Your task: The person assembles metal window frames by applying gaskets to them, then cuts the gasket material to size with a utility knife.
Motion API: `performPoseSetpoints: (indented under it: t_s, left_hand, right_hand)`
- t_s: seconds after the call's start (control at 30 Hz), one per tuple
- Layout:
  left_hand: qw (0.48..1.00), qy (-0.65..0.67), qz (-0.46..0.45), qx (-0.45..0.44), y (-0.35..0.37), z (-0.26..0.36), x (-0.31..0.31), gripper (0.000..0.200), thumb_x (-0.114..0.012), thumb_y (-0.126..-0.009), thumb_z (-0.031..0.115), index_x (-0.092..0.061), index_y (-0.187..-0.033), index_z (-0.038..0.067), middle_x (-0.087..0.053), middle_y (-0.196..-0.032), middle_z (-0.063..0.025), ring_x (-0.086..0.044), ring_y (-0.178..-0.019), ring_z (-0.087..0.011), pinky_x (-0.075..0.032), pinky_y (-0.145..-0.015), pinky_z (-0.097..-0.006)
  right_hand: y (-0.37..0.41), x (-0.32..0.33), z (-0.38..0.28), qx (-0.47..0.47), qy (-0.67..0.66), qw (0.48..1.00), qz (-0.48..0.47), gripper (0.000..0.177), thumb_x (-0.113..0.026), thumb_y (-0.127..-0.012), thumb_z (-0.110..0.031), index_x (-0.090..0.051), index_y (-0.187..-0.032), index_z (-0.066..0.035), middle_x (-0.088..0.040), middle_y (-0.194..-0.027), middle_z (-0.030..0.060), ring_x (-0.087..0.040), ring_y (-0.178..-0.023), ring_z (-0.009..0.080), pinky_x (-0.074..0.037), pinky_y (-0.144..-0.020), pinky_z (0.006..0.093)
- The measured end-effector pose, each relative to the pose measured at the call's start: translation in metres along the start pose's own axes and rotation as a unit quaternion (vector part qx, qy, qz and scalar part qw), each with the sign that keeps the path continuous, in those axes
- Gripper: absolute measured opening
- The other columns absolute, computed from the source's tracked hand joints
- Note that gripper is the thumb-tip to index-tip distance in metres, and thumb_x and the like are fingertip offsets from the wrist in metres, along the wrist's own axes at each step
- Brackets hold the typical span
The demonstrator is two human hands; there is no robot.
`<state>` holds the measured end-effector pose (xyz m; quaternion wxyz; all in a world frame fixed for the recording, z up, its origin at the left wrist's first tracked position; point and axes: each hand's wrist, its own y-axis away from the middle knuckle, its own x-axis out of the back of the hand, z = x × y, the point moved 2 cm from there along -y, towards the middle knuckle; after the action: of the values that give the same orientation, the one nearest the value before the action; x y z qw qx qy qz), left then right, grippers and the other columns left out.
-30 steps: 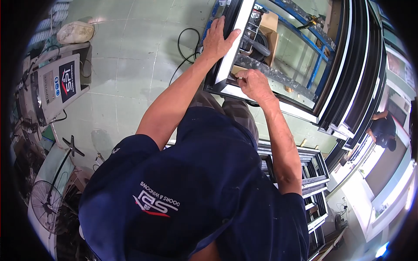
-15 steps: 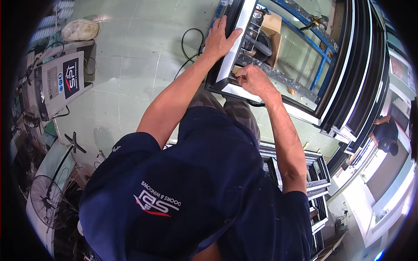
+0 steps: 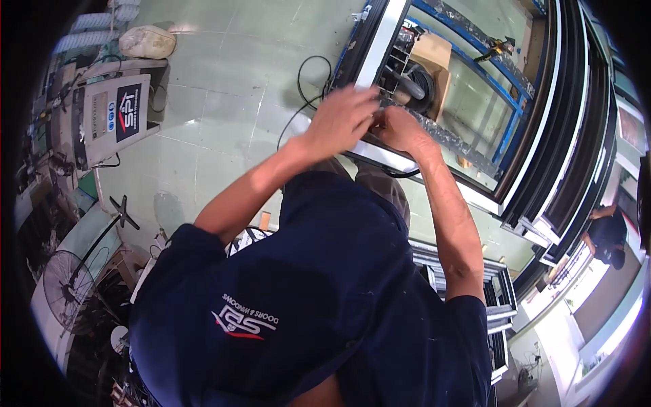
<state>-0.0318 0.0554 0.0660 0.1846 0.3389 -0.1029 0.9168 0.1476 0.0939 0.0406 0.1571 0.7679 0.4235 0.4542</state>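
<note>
A dark window frame with white faces lies in front of me, its near corner under my hands. My left hand is over that corner, close to the right one, its fingers blurred by motion. Just inside the corner, my right hand is closed with fingers pinched together. Whatever it may hold is too small or hidden to make out. Through the frame's opening show a cardboard box and a dark coil below.
A blue metal stand supports the frame, with a yellow-black tool on it. More dark frames lie to the right. A cable loops on the floor. A fan stands left; another person is far right.
My left hand has left the frame's side bar and come down and inward beside my right hand. The right hand stays pinched at the corner. The whole view has shifted slightly.
</note>
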Motion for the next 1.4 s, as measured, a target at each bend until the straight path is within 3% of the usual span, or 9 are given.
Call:
performPoseSetpoints:
  t_s: [0.03,0.07,0.13,0.23,0.33,0.6,0.83,1.23,1.4]
  left_hand:
    - [0.993,0.079,0.084,0.005,0.014,0.016,-0.006,0.014,-0.063,-0.086,0.011,-0.065,-0.096,0.002,-0.065,-0.107,-0.0133,-0.064,-0.085,-0.0336,-0.051,-0.074,-0.0404]
    - [0.972,0.192,-0.026,0.131,0.028,0.019,-0.014,0.018,-0.056,-0.09,0.004,-0.069,-0.1,-0.002,-0.06,-0.134,-0.0219,-0.069,-0.083,-0.0247,-0.055,-0.072,-0.0344]
    - [0.9,0.313,-0.11,0.283,0.048,0.036,-0.03,0.017,-0.056,-0.087,0.005,-0.069,-0.097,0.0,-0.047,-0.146,-0.0338,-0.068,-0.061,-0.0177,-0.054,-0.06,-0.0319]
    - [0.923,0.209,-0.064,0.317,0.052,0.037,-0.059,0.015,-0.056,-0.086,0.006,-0.068,-0.094,0.001,-0.04,-0.149,-0.0381,-0.07,-0.065,-0.0207,-0.055,-0.064,-0.0334]
    - [0.94,0.079,-0.012,0.332,0.042,0.043,-0.086,0.015,-0.06,-0.083,0.013,-0.069,-0.087,0.002,-0.042,-0.142,-0.0434,-0.064,-0.104,-0.0478,-0.049,-0.096,-0.0491]
    - [0.896,-0.063,-0.095,0.428,0.014,0.056,-0.103,0.022,-0.057,-0.083,0.015,-0.072,-0.089,0.0,-0.051,-0.134,-0.0366,-0.065,-0.105,-0.0455,-0.054,-0.09,-0.0489]
    - [0.893,-0.113,-0.095,0.425,0.007,0.064,-0.11,0.026,-0.062,-0.083,0.018,-0.074,-0.092,-0.003,-0.061,-0.117,-0.0329,-0.068,-0.098,-0.0431,-0.056,-0.083,-0.049]
    - [0.916,0.096,0.099,0.376,0.022,0.068,-0.111,0.012,-0.064,-0.077,0.007,-0.069,-0.085,0.0,-0.068,-0.09,-0.0289,-0.069,-0.08,-0.0393,-0.054,-0.077,-0.044]
    - [0.896,0.141,0.096,0.409,0.023,0.077,-0.105,0.016,-0.065,-0.077,0.008,-0.071,-0.09,0.001,-0.054,-0.129,-0.04,-0.07,-0.077,-0.0308,-0.054,-0.076,-0.0383]
  right_hand:
    - [-0.002,0.0,0.005,0.037,0.0,0.999,0.004,0.027,-0.063,-0.076,-0.009,-0.077,-0.098,-0.005,-0.072,-0.098,0.0209,-0.069,-0.099,0.0378,-0.054,-0.089,0.0462]
    - [-0.001,0.003,0.007,0.047,-0.009,0.999,0.0,0.027,-0.062,-0.075,-0.009,-0.077,-0.098,-0.006,-0.073,-0.098,0.0208,-0.069,-0.098,0.0379,-0.054,-0.088,0.046]
    - [-0.006,0.005,0.007,0.079,-0.027,0.996,-0.012,0.027,-0.062,-0.074,-0.009,-0.077,-0.097,-0.006,-0.073,-0.096,0.0206,-0.069,-0.097,0.0382,-0.054,-0.086,0.0456]
    - [-0.022,0.002,0.015,0.106,-0.016,0.993,-0.038,0.023,-0.061,-0.071,-0.008,-0.076,-0.088,-0.005,-0.07,-0.088,0.0235,-0.068,-0.089,0.0409,-0.054,-0.081,0.0469]
    - [-0.035,0.003,0.023,0.185,0.019,0.982,-0.041,0.019,-0.059,-0.069,-0.006,-0.073,-0.081,-0.001,-0.068,-0.083,0.0263,-0.067,-0.086,0.0428,-0.054,-0.078,0.0488]
    - [-0.034,0.01,0.024,0.182,-0.02,0.98,-0.083,0.018,-0.062,-0.076,-0.008,-0.073,-0.088,0.001,-0.07,-0.091,0.0246,-0.068,-0.091,0.0408,-0.054,-0.079,0.048]
    - [-0.05,0.002,0.035,0.201,-0.059,0.973,-0.102,0.017,-0.064,-0.073,-0.007,-0.072,-0.085,0.002,-0.067,-0.075,0.0219,-0.064,-0.07,0.0309,-0.051,-0.066,0.0423]
    - [-0.043,0.002,0.056,0.04,-0.39,0.889,-0.235,0.021,-0.067,-0.087,-0.004,-0.07,-0.106,0.006,-0.059,-0.072,0.0006,-0.05,-0.058,0.0088,-0.037,-0.049,0.0254]
    - [-0.042,0.004,0.068,0.052,-0.441,0.858,-0.258,0.026,-0.067,-0.09,-0.006,-0.068,-0.112,0.007,-0.059,-0.076,-0.0004,-0.049,-0.058,0.0081,-0.037,-0.05,0.0243]
